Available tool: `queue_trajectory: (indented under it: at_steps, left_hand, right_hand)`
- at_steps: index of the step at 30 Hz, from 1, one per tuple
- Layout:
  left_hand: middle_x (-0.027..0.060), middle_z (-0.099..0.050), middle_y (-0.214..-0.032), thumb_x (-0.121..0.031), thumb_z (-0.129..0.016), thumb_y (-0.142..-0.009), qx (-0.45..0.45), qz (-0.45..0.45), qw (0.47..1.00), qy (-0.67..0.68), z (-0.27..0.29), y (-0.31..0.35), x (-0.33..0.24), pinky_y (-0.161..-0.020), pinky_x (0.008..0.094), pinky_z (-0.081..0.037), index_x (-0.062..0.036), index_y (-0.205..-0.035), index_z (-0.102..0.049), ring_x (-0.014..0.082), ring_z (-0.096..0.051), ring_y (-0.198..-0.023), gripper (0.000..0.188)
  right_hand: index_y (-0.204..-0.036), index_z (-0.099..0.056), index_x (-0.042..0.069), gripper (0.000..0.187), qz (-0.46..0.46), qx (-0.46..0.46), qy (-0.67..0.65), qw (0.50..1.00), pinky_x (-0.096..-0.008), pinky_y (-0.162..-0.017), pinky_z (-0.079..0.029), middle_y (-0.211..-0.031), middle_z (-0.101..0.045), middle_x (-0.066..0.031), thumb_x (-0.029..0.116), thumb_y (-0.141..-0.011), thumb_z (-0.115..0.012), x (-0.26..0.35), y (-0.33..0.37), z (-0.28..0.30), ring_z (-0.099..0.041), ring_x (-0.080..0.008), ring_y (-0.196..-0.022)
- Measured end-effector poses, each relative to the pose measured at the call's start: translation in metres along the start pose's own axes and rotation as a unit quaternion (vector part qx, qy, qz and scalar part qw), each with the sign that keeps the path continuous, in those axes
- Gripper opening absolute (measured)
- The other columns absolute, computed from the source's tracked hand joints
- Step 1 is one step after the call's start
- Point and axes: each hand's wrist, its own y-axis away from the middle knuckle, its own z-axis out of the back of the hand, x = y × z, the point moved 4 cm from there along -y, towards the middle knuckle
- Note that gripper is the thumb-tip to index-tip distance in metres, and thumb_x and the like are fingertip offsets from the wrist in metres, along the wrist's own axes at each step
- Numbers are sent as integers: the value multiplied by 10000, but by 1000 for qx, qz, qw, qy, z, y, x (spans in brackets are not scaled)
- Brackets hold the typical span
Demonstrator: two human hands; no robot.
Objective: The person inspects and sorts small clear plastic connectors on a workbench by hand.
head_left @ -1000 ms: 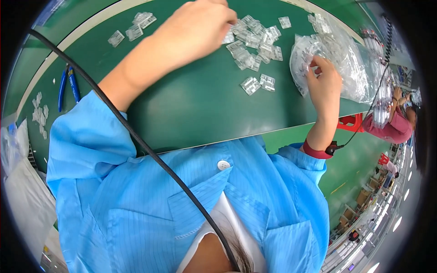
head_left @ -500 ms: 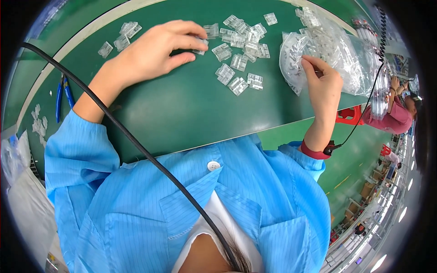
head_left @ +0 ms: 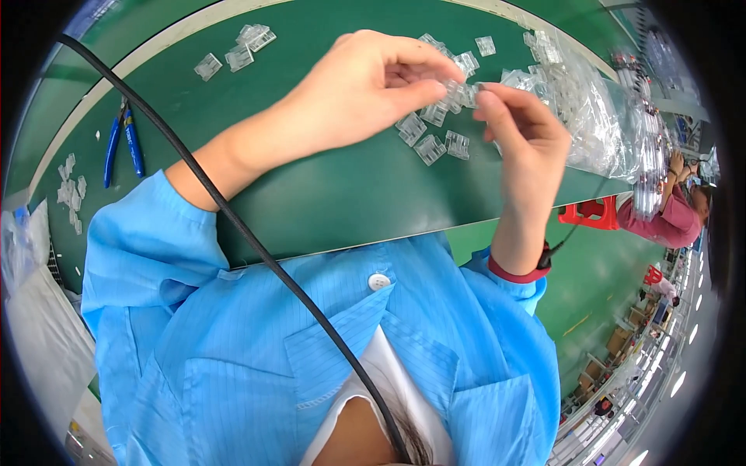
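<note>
Over the green table, my left hand [head_left: 373, 89] pinches a small clear plastic block [head_left: 457, 96] between thumb and fingers. My right hand [head_left: 530, 136] meets it from the right, thumb and forefinger pressed together at the block's edge. Whatever lies between those right fingertips is too small to make out. Beneath and around the hands is a loose pile of similar clear blocks [head_left: 430, 149], partly covered by my left hand. Beyond my right hand lies a clear plastic bag [head_left: 594, 124] with more clear pieces in it.
Several more clear blocks [head_left: 239, 56] lie at the far left. Blue-handled pliers [head_left: 134, 144] and small clear scraps [head_left: 71, 190] are on the left side. A black cable [head_left: 233, 217] crosses the view. To the right are a red stool [head_left: 590, 213] and another person [head_left: 668, 217].
My left hand has moved right and lifted a clear block off the table. My right hand has come left from the bag, so the two hands now meet at the block.
</note>
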Motion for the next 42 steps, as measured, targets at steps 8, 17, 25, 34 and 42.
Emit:
queue_trajectory:
  at_steps: [8,17,25,34,42]
  left_hand:
    - [63,-664,-982,-33,-623,-867,-63,-40,996,-48,1,8,1,-787,244,-536,-23,-1090,-663,120,-634,-895,226]
    - [73,-656,-975,15,-613,-845,-77,-78,990,-88,-2,10,0,-745,254,-558,-28,-1063,-669,132,-637,-881,229]
    - [68,-657,-985,16,-615,-851,-83,-15,996,-30,1,8,12,-756,253,-553,13,-1039,-650,121,-639,-863,191]
    - [74,-658,-968,-123,-633,-878,-25,96,952,289,2,9,19,-806,280,-547,-8,-1077,-636,143,-654,-851,230]
    - [88,-649,-942,-101,-641,-865,-35,110,949,292,1,6,25,-810,281,-549,26,-1068,-617,150,-649,-863,240]
  right_hand:
    - [-932,-686,-17,129,-10,52,-123,991,-197,-602,-478,-817,-679,-50,51,-823,-693,-9,2,-27,-641,-95,-741]
    - [-882,-674,13,93,172,-42,96,980,-240,-631,-515,-801,-679,-79,33,-796,-701,1,15,-31,-633,-108,-691]
    - [-867,-611,25,176,403,12,265,876,-315,-620,-484,-841,-621,-96,-58,-721,-666,19,27,-40,-582,-261,-731]
    - [-842,-588,26,99,275,3,250,928,-331,-589,-455,-783,-598,-89,-25,-775,-641,5,19,-35,-553,-254,-678]
    - [-859,-604,11,68,205,16,161,965,-284,-607,-484,-769,-619,-80,7,-810,-651,-2,16,-31,-607,-192,-656]
